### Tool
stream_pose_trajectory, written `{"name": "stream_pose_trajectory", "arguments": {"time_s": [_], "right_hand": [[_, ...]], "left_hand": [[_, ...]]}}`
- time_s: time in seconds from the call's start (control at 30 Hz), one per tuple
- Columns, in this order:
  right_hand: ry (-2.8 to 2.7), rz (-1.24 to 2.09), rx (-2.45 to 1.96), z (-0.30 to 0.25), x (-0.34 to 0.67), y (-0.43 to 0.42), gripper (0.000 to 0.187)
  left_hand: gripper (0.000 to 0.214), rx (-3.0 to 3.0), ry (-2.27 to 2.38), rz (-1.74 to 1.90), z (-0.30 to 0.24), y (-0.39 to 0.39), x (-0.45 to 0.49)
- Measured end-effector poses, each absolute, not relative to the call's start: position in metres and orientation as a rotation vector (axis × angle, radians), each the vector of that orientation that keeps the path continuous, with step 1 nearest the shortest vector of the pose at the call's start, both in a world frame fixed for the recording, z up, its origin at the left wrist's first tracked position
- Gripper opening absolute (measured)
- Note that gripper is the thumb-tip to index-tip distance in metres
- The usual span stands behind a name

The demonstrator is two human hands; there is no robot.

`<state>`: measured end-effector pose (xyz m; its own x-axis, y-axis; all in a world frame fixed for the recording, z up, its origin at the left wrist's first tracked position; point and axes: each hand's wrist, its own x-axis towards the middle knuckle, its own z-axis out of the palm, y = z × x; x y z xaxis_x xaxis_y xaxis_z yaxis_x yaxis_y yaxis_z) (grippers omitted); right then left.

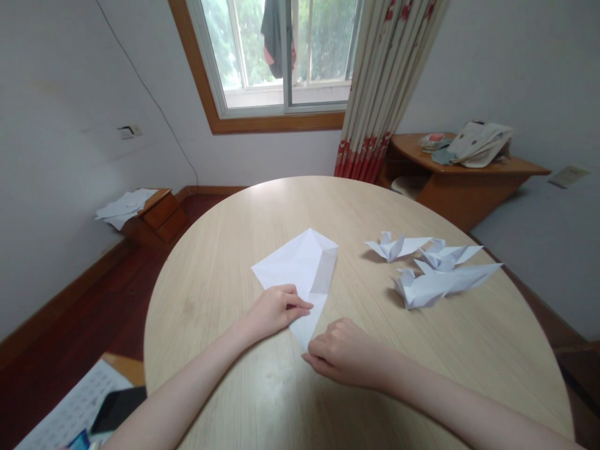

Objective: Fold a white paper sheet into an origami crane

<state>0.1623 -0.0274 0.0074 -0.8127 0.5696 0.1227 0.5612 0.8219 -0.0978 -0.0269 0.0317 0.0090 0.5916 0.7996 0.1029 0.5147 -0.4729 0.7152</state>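
Left grip (275,309) against creased, kite-shaped white paper (295,262).

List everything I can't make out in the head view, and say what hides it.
Head view:
- White sheet: part lies hidden under the left hand.
- Right hand: its curled fingers hide any grip on the sheet's near tip.
- Middle paper bird: partly covered by the nearest paper bird.
- Printed page: print too small and blurred to read.
- Blue item: cut off by the bottom edge.
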Motion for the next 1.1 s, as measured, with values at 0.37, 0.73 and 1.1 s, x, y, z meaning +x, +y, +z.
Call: {"name": "stream_pose_trajectory", "arguments": {"time_s": [0.37,0.73,1.1], "right_hand": [[-2.484,-0.074,-0.713,-0.003,0.175,-0.006,0.046],[-2.315,-0.324,-0.825,0.008,0.184,0.005,0.025],[-2.416,-0.757,-1.049,-0.003,0.185,0.013,0.036]], "left_hand": [[0.015,2.176,1.006,0.558,0.006,0.034,-0.030],[0.016,2.232,0.973,0.569,0.003,0.034,-0.031],[0.017,2.276,0.949,0.549,0.004,0.034,-0.032]]}}
